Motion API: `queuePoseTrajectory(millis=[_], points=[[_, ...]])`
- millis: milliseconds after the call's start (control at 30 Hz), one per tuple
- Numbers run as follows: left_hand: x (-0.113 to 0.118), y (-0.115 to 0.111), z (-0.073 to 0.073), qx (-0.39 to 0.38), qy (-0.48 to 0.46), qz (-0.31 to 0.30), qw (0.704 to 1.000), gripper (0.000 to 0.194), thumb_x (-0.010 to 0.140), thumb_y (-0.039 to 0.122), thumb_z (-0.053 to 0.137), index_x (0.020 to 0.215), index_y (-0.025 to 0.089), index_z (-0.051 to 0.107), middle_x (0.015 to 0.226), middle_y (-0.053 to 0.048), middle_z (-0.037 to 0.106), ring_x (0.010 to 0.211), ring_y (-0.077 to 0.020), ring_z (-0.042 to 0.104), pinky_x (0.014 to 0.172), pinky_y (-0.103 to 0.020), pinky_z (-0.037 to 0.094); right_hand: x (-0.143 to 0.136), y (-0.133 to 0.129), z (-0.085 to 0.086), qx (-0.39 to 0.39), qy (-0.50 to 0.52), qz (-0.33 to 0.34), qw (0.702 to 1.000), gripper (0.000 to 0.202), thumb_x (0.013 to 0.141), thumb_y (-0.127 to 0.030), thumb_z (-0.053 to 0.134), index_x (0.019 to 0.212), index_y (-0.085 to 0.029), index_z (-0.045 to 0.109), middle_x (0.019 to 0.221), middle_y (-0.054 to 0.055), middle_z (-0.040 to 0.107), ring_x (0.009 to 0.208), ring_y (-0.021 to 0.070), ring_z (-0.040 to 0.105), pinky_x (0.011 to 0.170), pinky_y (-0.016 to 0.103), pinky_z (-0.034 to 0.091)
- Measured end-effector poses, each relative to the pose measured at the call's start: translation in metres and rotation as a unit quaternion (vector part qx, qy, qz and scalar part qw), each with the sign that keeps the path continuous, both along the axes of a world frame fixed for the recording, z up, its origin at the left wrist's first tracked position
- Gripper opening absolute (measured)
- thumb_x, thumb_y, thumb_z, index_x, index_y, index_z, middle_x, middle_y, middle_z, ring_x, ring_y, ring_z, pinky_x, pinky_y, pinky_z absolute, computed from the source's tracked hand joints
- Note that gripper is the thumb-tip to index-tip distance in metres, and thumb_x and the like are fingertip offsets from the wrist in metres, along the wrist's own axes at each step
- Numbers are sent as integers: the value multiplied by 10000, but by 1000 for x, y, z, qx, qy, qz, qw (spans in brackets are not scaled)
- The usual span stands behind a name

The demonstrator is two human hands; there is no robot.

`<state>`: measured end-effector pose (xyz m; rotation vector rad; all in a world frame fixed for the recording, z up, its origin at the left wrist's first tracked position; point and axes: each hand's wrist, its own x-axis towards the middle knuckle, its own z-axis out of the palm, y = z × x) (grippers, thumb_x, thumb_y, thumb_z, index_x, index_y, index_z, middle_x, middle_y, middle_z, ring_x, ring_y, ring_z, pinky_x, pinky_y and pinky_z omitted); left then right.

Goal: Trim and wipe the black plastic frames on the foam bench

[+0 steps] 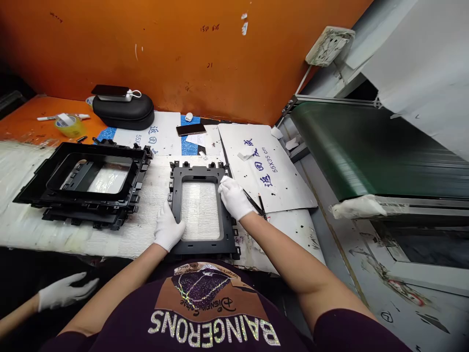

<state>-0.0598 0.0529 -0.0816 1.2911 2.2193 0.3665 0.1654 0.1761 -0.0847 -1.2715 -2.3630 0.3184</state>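
- Frame point(205, 248): black, lying flat on the white-covered surface point(156, 187), directly before the person, between both gloved hands; its opening shows the covering beneath.
- Far left: a stack of black frames point(31, 191), well apart from the first frame. Behind it, a marker point(47, 118) and a roll of tape point(69, 128).
- Lower left, below the surface edge: another person's gloved hand point(68, 293), fingers extended, holding nothing visible.
- Rear left: a black case point(124, 113) with a phone and a white device on top.
- Left hand point(168, 228): fingers closed about the frame's left side, thumb over the bar, the rest along the outer edge.
- Rear centre: a second phone point(191, 129), lying flat.
- Right hand point(234, 198): fingers bent, tips at the upper part of the frame's right bar; cannot tell whether they grip it or hold anything.
- Right of this hand: dark pencils point(262, 206), near a white board point(264, 151) with blue handwriting.
- Far right: a green conveyor belt point(370, 146), beyond the surface.
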Motion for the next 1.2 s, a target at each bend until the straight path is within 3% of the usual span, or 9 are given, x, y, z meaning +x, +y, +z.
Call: queuePoseTrajectory(millis=[167, 333, 400, 500, 633, 767, 900, 1000, 1200], points=[[0, -1, 4, -1, -20, 8, 1000, 861, 765, 301, 626, 1523, 104, 268, 1455, -228, 508, 1425, -364, 439, 1155, -534, 408, 26, -60, 9, -30, -42, 93, 994, 272, 931, -102, 473, 830, -219, 696, 999, 106, 688, 1055, 264, 603, 997, 448, 511], [-4, -2, 6, 23, -35, 0, 999, 845, 758, 304, 662, 1509, 155, 305, 1445, -196, 534, 1412, -342, 464, 1150, -496, 424, 28, -96, 36, -106, -51, 140, 983, 290, 973, -179, 508, 780, -219, 720, 865, 67, 721, 848, 219, 661, 862, 386, 551], [-5, -6, 7, 12, -42, 1, 999, 853, 781, 356, 663, 1520, 151, 291, 1472, -206, 512, 1425, -347, 456, 1146, -488, 428, 9, -92, 49, -93, -10, 127, 987, 311, 1017, -210, 462, 886, -224, 744, 1003, 68, 755, 957, 218, 679, 924, 387, 542], [-3, -22, 7, -1, -28, 11, 1000, 920, 787, 438, 676, 1537, 121, 247, 1485, -228, 494, 1444, -384, 425, 1148, -527, 413, -37, -66, 58, -20, 40, 105, 993, 336, 1051, -230, 398, 1103, -206, 729, 1280, 87, 708, 1202, 232, 616, 1075, 416, 482], [4, -51, 0, 26, 9, -5, 1000, 873, 828, 468, 648, 1515, 83, 270, 1464, -253, 507, 1410, -412, 447, 1167, -534, 388, -109, -16, 47, 18, -12, 104, 994, 338, 1033, -178, 393, 1182, -155, 695, 1409, 131, 618, 1330, 267, 500, 1108, 446, 452], [7, -63, -15, 54, 35, -7, 998, 837, 864, 474, 588, 1506, 25, 293, 1473, -293, 500, 1377, -430, 476, 1170, -555, 374, -159, 13, 29, -13, -132, 89, 987, 347, 996, -112, 423, 1256, -23, 634, 1390, 238, 582, 1303, 322, 486, 1130, 478, 402], [5, -61, -25, 80, 48, 5, 996, 842, 845, 484, 577, 1500, 12, 338, 1450, -287, 532, 1356, -420, 506, 1144, -574, 395, -173, 19, 21, -37, -188, 78, 978, 393, 994, -83, 386, 1311, 11, 600, 1395, 234, 576, 1321, 334, 459, 1196, 479, 312], [5, -59, -27, 92, 56, 5, 994, 842, 839, 484, 566, 1477, -31, 376, 1444, -308, 533, 1365, -415, 501, 1153, -561, 391, -167, 15, 20, -46, -187, 96, 977, 380, 983, -71, 395, 1273, -42, 640, 1371, 186, 606, 1296, 311, 478, 1164, 441, 358], [0, -60, -38, 141, 27, 33, 989, 793, 810, 467, 579, 1452, 22, 442, 1418, -279, 576, 1353, -411, 523, 1142, -566, 408, -149, -28, 15, -17, -193, 148, 970, 360, 982, -98, 431, 1260, -43, 652, 1309, 201, 638, 1230, 323, 531, 1085, 464, 441]])
